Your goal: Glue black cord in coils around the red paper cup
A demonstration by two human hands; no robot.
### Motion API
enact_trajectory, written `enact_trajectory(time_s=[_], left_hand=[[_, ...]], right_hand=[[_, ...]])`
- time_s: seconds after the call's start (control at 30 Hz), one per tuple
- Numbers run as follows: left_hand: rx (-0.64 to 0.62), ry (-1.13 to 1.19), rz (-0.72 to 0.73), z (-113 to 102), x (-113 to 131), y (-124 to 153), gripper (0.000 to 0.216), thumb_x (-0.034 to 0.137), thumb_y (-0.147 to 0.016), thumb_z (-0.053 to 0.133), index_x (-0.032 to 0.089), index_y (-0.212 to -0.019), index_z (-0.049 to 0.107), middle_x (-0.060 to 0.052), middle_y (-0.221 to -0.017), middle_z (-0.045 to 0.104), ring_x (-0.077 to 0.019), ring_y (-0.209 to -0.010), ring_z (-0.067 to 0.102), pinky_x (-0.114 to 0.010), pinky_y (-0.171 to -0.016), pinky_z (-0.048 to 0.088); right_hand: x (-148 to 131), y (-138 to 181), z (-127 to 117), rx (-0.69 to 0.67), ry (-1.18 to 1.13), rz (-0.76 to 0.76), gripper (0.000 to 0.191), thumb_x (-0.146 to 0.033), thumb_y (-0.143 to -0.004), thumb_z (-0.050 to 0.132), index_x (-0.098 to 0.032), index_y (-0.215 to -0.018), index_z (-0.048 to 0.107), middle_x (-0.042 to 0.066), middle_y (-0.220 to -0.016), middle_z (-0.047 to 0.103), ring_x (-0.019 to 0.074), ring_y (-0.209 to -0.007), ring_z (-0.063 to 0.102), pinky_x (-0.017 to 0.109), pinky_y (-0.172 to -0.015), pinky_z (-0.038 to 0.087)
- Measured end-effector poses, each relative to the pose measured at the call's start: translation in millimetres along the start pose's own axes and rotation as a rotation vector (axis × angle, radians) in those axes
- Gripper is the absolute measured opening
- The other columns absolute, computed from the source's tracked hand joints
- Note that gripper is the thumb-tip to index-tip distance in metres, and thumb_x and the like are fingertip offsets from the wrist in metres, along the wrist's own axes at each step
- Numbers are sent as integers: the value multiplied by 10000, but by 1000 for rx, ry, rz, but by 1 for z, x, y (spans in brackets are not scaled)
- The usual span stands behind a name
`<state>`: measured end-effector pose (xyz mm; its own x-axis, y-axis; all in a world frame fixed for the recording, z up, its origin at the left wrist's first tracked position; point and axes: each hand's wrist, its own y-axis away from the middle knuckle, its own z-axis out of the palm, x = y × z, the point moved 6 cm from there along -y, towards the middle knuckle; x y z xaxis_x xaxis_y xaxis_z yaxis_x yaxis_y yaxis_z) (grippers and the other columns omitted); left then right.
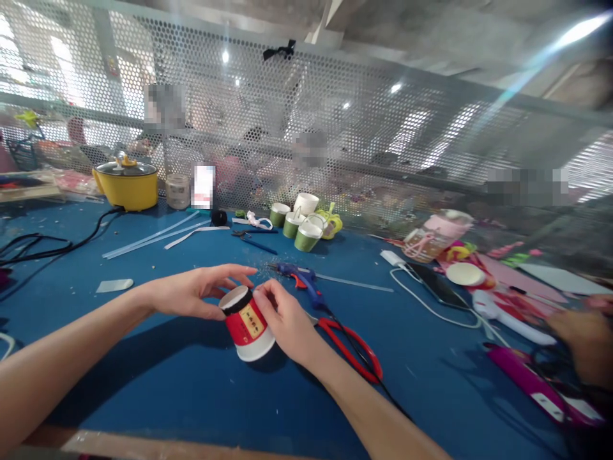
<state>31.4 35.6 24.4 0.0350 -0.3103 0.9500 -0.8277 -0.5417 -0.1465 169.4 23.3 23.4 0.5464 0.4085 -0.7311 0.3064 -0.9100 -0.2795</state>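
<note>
Both of my hands hold a red paper cup that is tilted, base up, over the blue table. The cup has a black band round its base and a yellow strip with small red marks down its side. My left hand grips the base end with thumb and fingers curled round it. My right hand pinches the black band from the right and rests along the cup's side. Red-handled scissors lie just right of my right hand, and a blue glue gun lies behind it.
Several green and white paper cups stand at the back centre, a yellow electric pot at the back left with black cables. A phone on a white cable, paper scraps and pink tools crowd the right, where another person's hand reaches in.
</note>
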Motion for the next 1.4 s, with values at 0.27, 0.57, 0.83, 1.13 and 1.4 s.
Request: enact_trajectory(time_s=[0.27,0.57,0.83,1.13,1.4], left_hand=[[-11,36,-29,2,-3,0,718,89,-786,541,338,-1363,193,-83,-1332,360,-220,-1203,429,-430,-998,372],[60,-54,-65,6,0,-1,854,184,-661,698,287,-1355,212,-81,-1250,442,-230,-1145,457,-406,-970,376],[240,-167,-158,9,-11,-7,800,277,-676,687,194,-1332,237,-38,-963,530,-186,-891,531,-366,-829,428],[202,-126,-54,9,-10,-7,753,222,-692,675,240,-1317,257,-37,-1056,510,-182,-968,522,-344,-867,429],[197,-107,-31,8,-12,-7,743,222,-697,676,241,-1316,265,-43,-1096,515,-183,-985,518,-341,-864,433]], right_hand=[[2,1,6,75,18,-38,202,-319,-887,333,-224,-709,343,-40,-615,427,127,-567,458,258,-546,383],[-5,6,8,134,107,-60,192,-316,-899,320,-229,-729,338,-30,-590,477,133,-521,479,250,-482,353],[-11,11,9,161,260,-104,150,-293,-885,334,-214,-771,390,49,-700,579,190,-640,581,291,-567,416],[-16,10,3,166,235,-188,133,-230,-884,374,-211,-752,385,71,-798,560,180,-747,553,307,-679,446],[-24,11,-1,245,221,-308,147,-173,-881,388,-210,-739,389,64,-806,513,169,-786,510,315,-727,448]])
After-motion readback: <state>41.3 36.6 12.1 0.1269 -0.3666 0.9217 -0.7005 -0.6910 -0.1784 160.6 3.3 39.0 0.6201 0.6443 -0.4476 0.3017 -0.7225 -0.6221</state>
